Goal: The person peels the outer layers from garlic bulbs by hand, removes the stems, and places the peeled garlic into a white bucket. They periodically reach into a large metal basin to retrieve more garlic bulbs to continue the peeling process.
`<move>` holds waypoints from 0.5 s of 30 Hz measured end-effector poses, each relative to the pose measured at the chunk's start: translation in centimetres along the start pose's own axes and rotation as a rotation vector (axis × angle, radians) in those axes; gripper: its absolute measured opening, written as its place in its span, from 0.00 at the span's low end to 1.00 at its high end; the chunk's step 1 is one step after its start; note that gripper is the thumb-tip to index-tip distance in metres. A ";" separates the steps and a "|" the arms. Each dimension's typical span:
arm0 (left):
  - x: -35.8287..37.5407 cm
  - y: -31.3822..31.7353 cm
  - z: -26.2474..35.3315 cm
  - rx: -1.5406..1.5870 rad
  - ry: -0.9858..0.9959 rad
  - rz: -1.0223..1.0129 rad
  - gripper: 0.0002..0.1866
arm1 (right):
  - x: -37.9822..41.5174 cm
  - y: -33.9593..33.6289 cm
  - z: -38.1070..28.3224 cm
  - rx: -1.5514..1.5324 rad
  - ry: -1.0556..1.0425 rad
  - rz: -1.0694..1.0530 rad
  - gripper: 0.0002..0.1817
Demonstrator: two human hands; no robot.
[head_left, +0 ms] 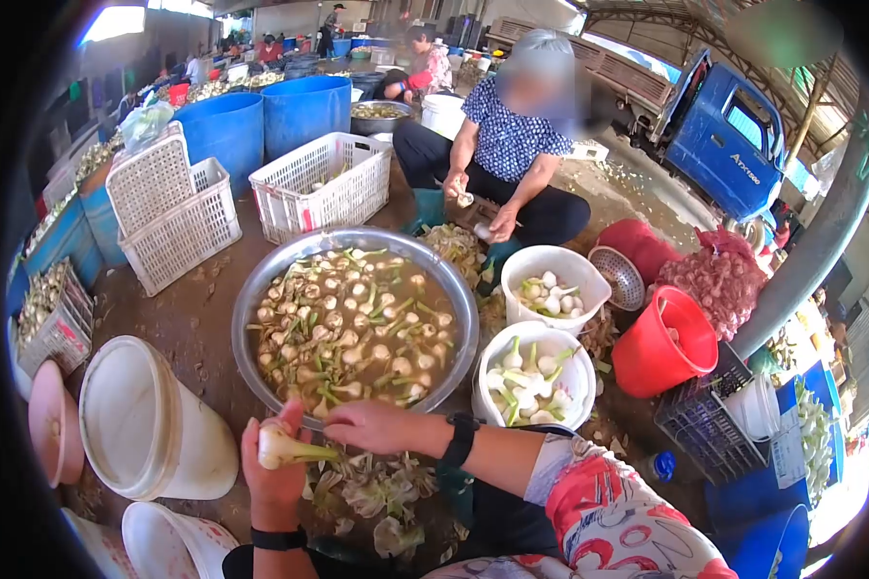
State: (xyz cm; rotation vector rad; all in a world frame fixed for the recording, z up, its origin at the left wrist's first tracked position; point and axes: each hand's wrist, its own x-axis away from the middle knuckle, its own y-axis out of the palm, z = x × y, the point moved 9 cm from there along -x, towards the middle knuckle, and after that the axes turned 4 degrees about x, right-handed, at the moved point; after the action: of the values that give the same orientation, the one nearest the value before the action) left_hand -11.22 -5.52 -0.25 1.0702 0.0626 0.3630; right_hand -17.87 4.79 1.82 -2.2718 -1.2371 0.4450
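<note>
My left hand point(275, 482) is wrapped round a garlic bulb point(276, 447), its green stem pointing right. Close beside it, at the near rim of a wide metal basin point(466, 314), my right hand point(372, 426) has its fingers bent together; whatever they pinch, if anything, is hidden. Many garlic bulbs point(348, 318) with short stems float in the basin's brown water. Below my hands lies a heap of peeled-off garlic skins point(381, 492). Right of the basin, a white bucket point(583, 391) holds clean white garlic bulbs point(529, 381), and another white bucket point(589, 272) behind it holds more.
Across the basin a person point(526, 125) sits with garlic in hand. White crates point(323, 198) and blue barrels point(307, 111) stand at the back left. White buckets point(154, 420) are on my left. A red bucket point(664, 343), black crate point(710, 425) and blue truck point(729, 135) are on the right.
</note>
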 end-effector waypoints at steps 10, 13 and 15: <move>0.4 2.7 0.4 -1.134 0.133 -0.115 0.25 | 1.4 -0.4 -2.6 0.407 -0.094 -0.123 0.14; 1.0 4.4 0.4 -1.082 0.169 -0.154 0.26 | 1.9 -1.7 -3.9 0.397 -0.148 -0.026 0.12; 1.2 4.9 0.4 -1.086 0.161 -0.165 0.26 | 1.8 -1.8 -3.3 0.215 0.015 -0.049 0.12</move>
State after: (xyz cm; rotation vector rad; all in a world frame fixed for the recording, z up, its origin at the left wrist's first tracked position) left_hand -11.25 -3.39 4.34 -0.0392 0.0819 0.2691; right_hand -16.43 6.22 5.47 -2.0562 -1.1746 0.5160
